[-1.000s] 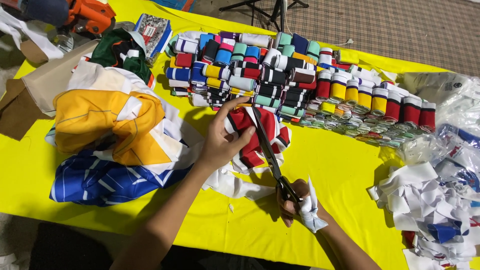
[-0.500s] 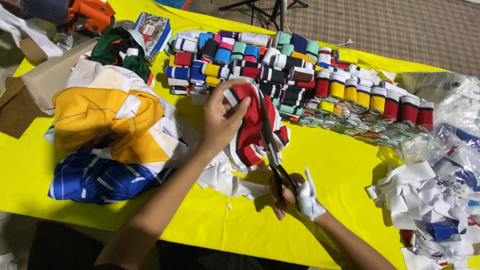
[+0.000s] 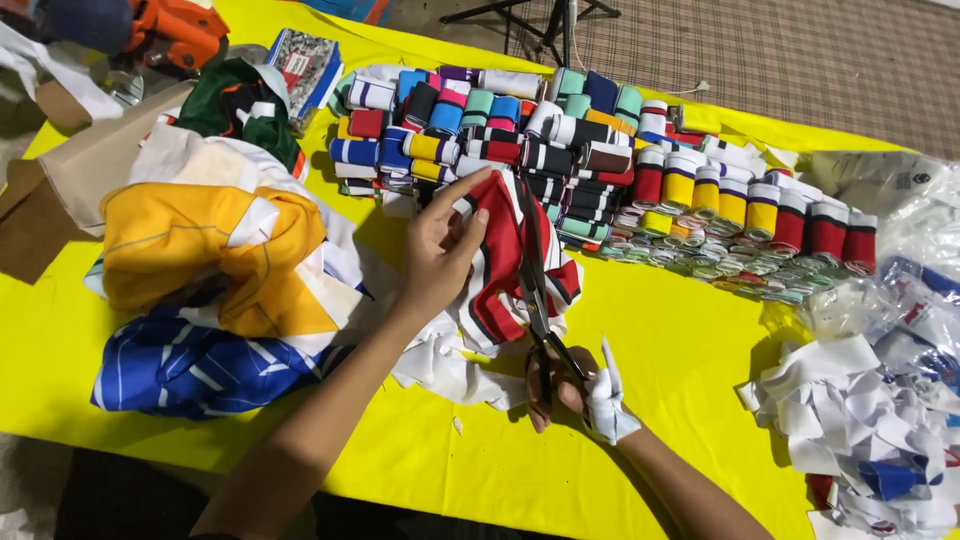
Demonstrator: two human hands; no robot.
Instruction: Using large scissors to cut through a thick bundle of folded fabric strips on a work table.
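Head view: we see the left hand [image 3: 440,255] lying on a red, white and black striped knit fabric piece [image 3: 505,265] in the middle of the yellow-covered bench [image 3: 680,350], fingers pressed flat and slightly spread. The right hand [image 3: 575,385], fingers wrapped in white cloth, grips dark metal scissors [image 3: 535,290], blades lying along the fabric. Rolled striped cuffs [image 3: 560,150] lie behind; white scraps [image 3: 860,420] are piled at the right.
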